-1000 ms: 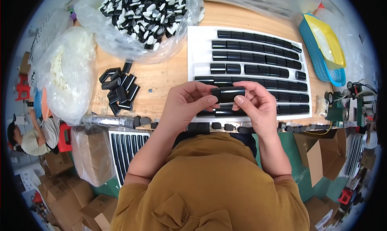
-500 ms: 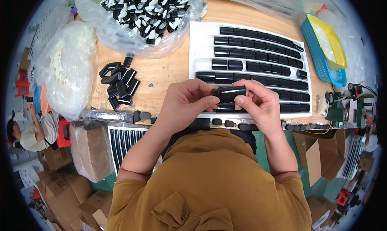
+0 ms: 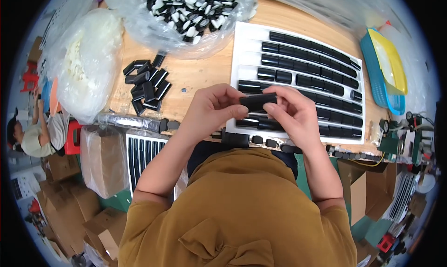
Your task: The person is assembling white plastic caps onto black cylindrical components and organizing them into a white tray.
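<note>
Both hands' grip, left hand [image 3: 212, 111] and right hand [image 3: 293, 115], clenched on black cap [image 3: 257, 101] above white tray [image 3: 242, 52], loose caps [image 3: 146, 85] leftward

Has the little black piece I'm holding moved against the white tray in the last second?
No. The black piece sits pinched between the left hand and right hand, over the same near rows of the white tray as before.

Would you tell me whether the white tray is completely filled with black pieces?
Not full. The white tray shows bare white slots at its left end, beside rows of black pieces.
</note>
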{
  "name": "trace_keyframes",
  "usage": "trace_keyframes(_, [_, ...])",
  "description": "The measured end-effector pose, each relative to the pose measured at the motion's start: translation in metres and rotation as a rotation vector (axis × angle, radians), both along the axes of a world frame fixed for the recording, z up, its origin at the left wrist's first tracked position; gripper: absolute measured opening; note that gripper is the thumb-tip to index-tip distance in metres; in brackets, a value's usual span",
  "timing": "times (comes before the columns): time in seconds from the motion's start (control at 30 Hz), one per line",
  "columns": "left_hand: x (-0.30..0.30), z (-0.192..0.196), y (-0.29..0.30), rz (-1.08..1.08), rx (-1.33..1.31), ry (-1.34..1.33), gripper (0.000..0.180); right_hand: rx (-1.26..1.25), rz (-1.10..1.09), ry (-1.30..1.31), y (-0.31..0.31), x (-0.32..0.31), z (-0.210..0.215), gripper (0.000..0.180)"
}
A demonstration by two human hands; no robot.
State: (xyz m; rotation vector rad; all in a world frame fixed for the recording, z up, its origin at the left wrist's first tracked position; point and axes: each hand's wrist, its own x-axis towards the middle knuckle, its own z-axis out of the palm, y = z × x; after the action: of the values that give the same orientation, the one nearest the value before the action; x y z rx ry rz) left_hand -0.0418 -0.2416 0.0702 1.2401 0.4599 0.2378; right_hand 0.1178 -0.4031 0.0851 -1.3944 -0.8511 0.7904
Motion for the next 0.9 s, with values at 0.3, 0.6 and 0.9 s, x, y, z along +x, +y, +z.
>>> trace_keyframes(0.3, [-0.021, -0.108, 0.050, 0.307, 1.115, 0.064, 0.033, -0.126, 0.233, -0.577, 0.108, -0.009, -0.057, 0.025])
trace_keyframes(0.6, [-0.023, -0.119, 0.052, 0.384, 1.111, 0.102, 0.030, -0.065, 0.347, -0.753, 0.116, -0.007, -0.060, 0.022])
trace_keyframes(0.9, [-0.019, -0.125, 0.054, 0.440, 1.079, 0.080, 0.025, -0.046, 0.451, -0.965, 0.124, -0.012, -0.057, 0.028])
